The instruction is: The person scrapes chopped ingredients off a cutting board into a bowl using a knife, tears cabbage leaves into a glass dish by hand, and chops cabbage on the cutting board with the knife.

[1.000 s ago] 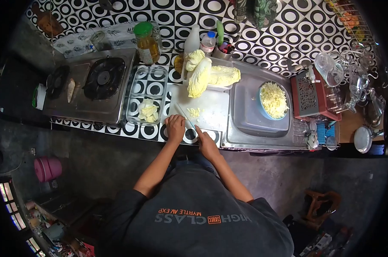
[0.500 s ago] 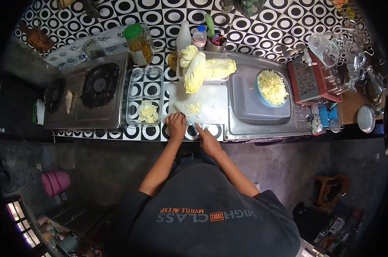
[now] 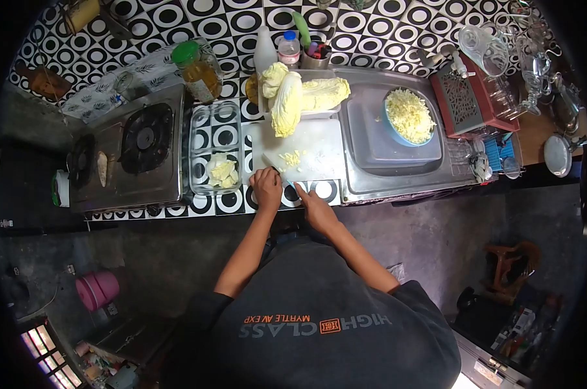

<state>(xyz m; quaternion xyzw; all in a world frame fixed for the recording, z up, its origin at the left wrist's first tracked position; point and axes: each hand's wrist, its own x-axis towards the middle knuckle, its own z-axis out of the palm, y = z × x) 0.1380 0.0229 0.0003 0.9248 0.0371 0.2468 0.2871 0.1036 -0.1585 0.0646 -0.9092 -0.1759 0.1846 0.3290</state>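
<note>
My right hand point(image 3: 316, 209) is closed on the handle of a knife, at the front edge of a white cutting board point(image 3: 322, 146). The knife blade point(image 3: 268, 161) points up and left across the board, partly hidden by my left hand. With its fingers curled, my left hand point(image 3: 267, 189) rests at the board's front left edge beside the blade; whatever lies under its fingertips is hidden. Small chopped pale yellow pieces point(image 3: 291, 158) lie on the board just beyond the knife. Behind them, a napa cabbage point(image 3: 286, 110) leans onto the board's back edge.
More cabbage point(image 3: 322, 94) sits in a container at the back. To the left are a clear divided tray point(image 3: 193, 139) with cut leaves point(image 3: 223, 171) and a gas stove point(image 3: 128, 181). On the right, a blue bowl point(image 3: 390, 133) of chopped cabbage stands on an upturned grey tub point(image 3: 374, 152).
The whole view has shifted and tilted slightly with the head. The chopped pieces look a little more spread out. Both hands keep nearly the same place at the board's front edge.
</note>
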